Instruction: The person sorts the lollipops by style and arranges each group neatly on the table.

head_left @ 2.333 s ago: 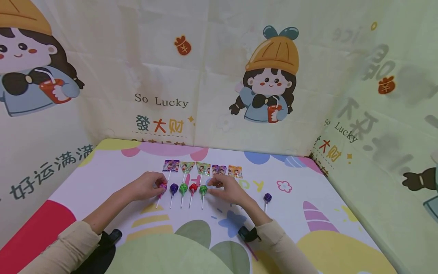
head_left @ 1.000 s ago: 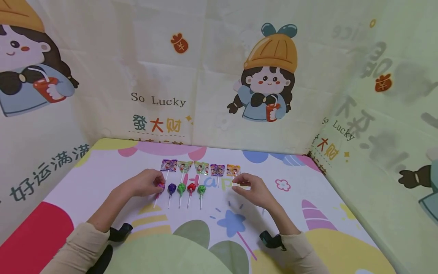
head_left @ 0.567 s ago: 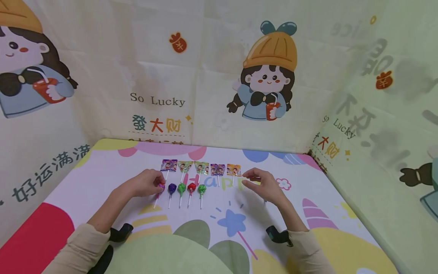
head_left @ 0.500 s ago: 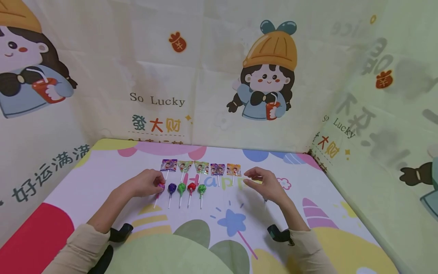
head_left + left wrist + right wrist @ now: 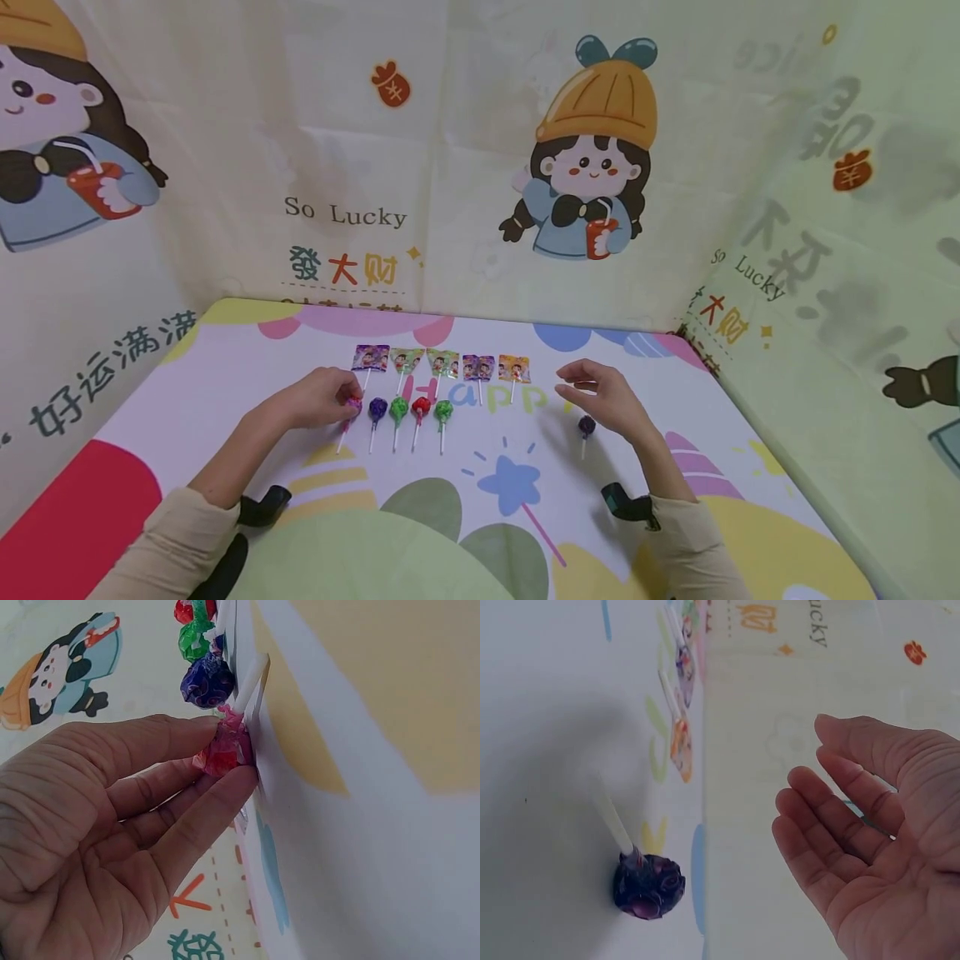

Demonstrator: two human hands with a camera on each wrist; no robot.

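My left hand (image 5: pixel 318 400) pinches the pink-wrapped head of a lollipop (image 5: pixel 225 754) between thumb and fingers, at the left end of the front row; its white stick points toward me. Beside it lie a purple lollipop (image 5: pixel 377 409), a green lollipop (image 5: pixel 399 407), a red lollipop (image 5: pixel 422 407) and another green lollipop (image 5: pixel 444 411). My right hand (image 5: pixel 606 398) holds nothing, its fingers loosely bent and thumb apart in the right wrist view. It hovers over the right part of the table, just above a lone dark purple lollipop (image 5: pixel 651 887).
Behind the front row lie several flat-wrapped lollipops, from a purple packet (image 5: pixel 371 358) on the left to an orange packet (image 5: pixel 514 368) on the right. The patterned table (image 5: pixel 480 517) meets printed cloth walls (image 5: pixel 465 167) at the back and sides.
My right hand has moved rightward from the front row's right end, past the orange packet, uncovering the lone purple lollipop. The left hand stays on the pink lollipop.
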